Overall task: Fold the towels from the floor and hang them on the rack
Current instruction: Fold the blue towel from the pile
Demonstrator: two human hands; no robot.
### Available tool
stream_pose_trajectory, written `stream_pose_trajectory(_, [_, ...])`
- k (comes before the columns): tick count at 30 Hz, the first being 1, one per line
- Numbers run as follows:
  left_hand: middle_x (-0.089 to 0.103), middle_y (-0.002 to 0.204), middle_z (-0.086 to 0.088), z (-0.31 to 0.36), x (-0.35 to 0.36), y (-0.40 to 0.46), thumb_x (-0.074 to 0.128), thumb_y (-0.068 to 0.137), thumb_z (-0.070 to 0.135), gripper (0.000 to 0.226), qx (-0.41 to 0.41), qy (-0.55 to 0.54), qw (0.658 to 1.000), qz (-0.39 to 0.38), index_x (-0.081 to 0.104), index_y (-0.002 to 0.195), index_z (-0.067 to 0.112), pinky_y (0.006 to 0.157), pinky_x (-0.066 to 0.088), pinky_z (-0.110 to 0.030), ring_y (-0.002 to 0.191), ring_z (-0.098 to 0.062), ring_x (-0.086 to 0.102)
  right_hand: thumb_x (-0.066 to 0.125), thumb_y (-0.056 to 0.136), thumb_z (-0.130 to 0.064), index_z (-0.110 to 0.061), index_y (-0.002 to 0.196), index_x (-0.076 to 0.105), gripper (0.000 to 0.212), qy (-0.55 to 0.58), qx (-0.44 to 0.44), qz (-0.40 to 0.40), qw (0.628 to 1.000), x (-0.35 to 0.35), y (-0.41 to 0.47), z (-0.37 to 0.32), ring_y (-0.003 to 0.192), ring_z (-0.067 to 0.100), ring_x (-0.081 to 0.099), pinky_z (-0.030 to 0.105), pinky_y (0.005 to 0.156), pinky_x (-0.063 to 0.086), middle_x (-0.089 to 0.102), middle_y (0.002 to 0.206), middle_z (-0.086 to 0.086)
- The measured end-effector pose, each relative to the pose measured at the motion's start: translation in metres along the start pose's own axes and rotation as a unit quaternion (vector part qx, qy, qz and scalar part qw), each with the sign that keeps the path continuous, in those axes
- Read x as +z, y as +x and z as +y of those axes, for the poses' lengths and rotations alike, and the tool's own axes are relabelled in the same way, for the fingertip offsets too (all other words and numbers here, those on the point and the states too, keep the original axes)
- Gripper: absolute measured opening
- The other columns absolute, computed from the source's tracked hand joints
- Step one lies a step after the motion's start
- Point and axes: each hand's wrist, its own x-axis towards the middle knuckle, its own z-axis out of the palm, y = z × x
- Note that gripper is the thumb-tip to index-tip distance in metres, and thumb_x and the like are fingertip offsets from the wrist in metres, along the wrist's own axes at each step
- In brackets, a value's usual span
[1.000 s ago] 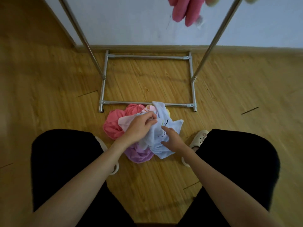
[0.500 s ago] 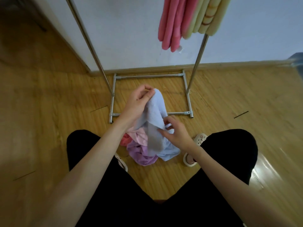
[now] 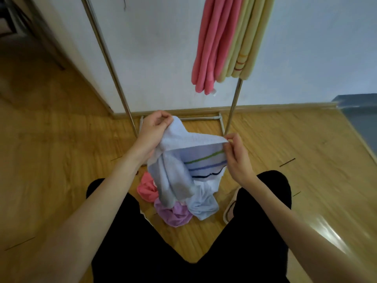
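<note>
Hands are working one pale blue towel (image 3: 189,158) above the heap. The left hand (image 3: 153,129) is pinching a bunched corner between thumb and curled fingers, while the right hand (image 3: 237,158) is pinching the opposite end of the top hem, so the striped band is hanging open between them and the tail is trailing down onto the pile. To fold it well, the person probably needs to find the true corner on the left side, pull the hem taut and level, and lift until the tail clears the floor before doubling it over. Below, a pink towel (image 3: 145,187) and a lilac towel (image 3: 173,215) are lying crumpled on the wooden floor (image 3: 61,160). Beyond, the metal rack (image 3: 106,58) is standing against a white wall, carrying a folded pink towel (image 3: 212,48) and a yellow towel (image 3: 242,43) side by side.
</note>
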Motion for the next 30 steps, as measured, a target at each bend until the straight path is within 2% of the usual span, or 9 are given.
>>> stream_pose_trajectory(2, [0.064, 0.08, 0.008, 0.004, 0.002, 0.003, 0.059, 0.092, 0.01, 0.017, 0.0, 0.025, 1.0, -0.007, 0.062, 0.081, 0.023, 0.072, 0.044, -0.01, 0.074, 0.002, 0.058, 0.039, 0.1, -0.006, -0.014, 0.1, 0.043, 0.009, -0.003, -0.026, 0.002, 1.0, -0.009, 0.009, -0.021, 0.056, -0.002, 0.044, 0.012, 0.052, 0.032, 0.041, 0.064, -0.011])
stream_pose_trajectory(7, [0.063, 0.078, 0.008, 0.021, 0.01, 0.014, 0.059, 0.092, 0.012, 0.005, 0.001, 0.031, 1.0, -0.005, 0.064, 0.09, 0.013, 0.068, 0.043, -0.007, 0.071, 0.004, 0.056, 0.043, 0.1, -0.015, -0.012, 0.1, 0.048, 0.006, 0.039, -0.016, -0.045, 0.998, -0.023, 0.032, -0.067, 0.048, 0.02, 0.039, 0.034, 0.044, 0.03, 0.048, 0.057, 0.022])
stream_pose_trajectory(11, [0.065, 0.088, 0.002, 0.029, 0.015, 0.02, 0.058, 0.091, 0.004, 0.01, 0.03, 0.042, 0.998, -0.03, 0.064, 0.099, 0.006, 0.073, 0.045, -0.007, 0.079, 0.0, 0.059, 0.049, 0.098, -0.014, -0.011, 0.102, 0.055, 0.008, 0.103, 0.046, -0.002, 0.994, -0.027, 0.048, -0.093, 0.05, 0.02, 0.035, 0.025, 0.046, 0.03, 0.041, 0.051, 0.002])
stream_pose_trajectory(15, [0.067, 0.096, -0.008, 0.031, 0.018, 0.012, 0.056, 0.088, -0.006, 0.016, 0.065, 0.066, 0.99, -0.103, 0.064, 0.101, 0.0, 0.073, 0.047, -0.01, 0.082, -0.003, 0.062, 0.051, 0.097, -0.018, -0.012, 0.104, 0.058, 0.012, 0.161, 0.111, 0.055, 0.979, -0.021, 0.062, -0.11, 0.056, 0.019, 0.048, 0.026, 0.055, 0.041, 0.048, 0.06, 0.004])
stream_pose_trajectory(19, [0.069, 0.093, -0.005, 0.022, 0.009, -0.01, 0.056, 0.088, -0.005, 0.017, 0.055, 0.069, 0.978, -0.188, 0.066, 0.097, 0.005, 0.07, 0.049, -0.014, 0.079, -0.005, 0.064, 0.051, 0.097, -0.019, -0.009, 0.108, 0.059, 0.017, 0.183, 0.187, 0.106, 0.959, 0.0, 0.077, -0.104, 0.062, 0.009, 0.057, 0.024, 0.062, 0.05, 0.057, 0.073, 0.0])
stream_pose_trajectory(23, [0.068, 0.095, -0.002, -0.006, -0.014, -0.036, 0.061, 0.085, -0.005, 0.022, 0.042, 0.144, 0.938, -0.312, 0.065, 0.101, 0.009, 0.077, 0.054, -0.025, 0.086, -0.01, 0.065, 0.05, 0.097, -0.018, -0.006, 0.111, 0.059, 0.021, 0.188, 0.249, 0.124, 0.942, 0.029, 0.081, -0.092, 0.078, 0.014, 0.058, 0.022, 0.066, 0.048, 0.06, 0.089, 0.005])
stream_pose_trajectory(25, [0.064, 0.105, 0.004, -0.019, -0.023, -0.051, 0.07, 0.082, 0.007, 0.031, 0.024, 0.203, 0.905, -0.374, 0.061, 0.111, 0.015, 0.083, 0.053, -0.025, 0.095, -0.007, 0.062, 0.05, 0.097, -0.019, -0.006, 0.111, 0.058, 0.021, 0.196, 0.26, 0.135, 0.936, 0.039, 0.083, -0.092, 0.078, 0.013, 0.058, 0.021, 0.064, 0.046, 0.06, 0.092, 0.005])
stream_pose_trajectory(28, [0.063, 0.104, 0.01, -0.027, -0.021, -0.068, 0.078, 0.076, 0.035, 0.045, 0.034, 0.27, 0.9, -0.341, 0.058, 0.114, 0.019, 0.08, 0.05, -0.019, 0.093, 0.0, 0.059, 0.05, 0.097, -0.017, -0.005, 0.111, 0.057, 0.02, 0.226, 0.272, 0.143, 0.924, 0.05, 0.086, -0.096, 0.077, 0.015, 0.057, 0.025, 0.068, 0.047, 0.057, 0.083, 0.003])
stream_pose_trajectory(30, [0.061, 0.085, 0.013, -0.026, -0.016, -0.075, 0.072, 0.083, 0.034, 0.024, 0.039, 0.248, 0.928, -0.276, 0.06, 0.098, 0.021, 0.067, 0.044, -0.01, 0.076, 0.005, 0.057, 0.049, 0.097, -0.017, -0.005, 0.11, 0.057, 0.018, 0.239, 0.274, 0.142, 0.921, 0.055, 0.086, -0.1, 0.077, 0.016, 0.056, 0.027, 0.069, 0.047, 0.056, 0.082, 0.003])
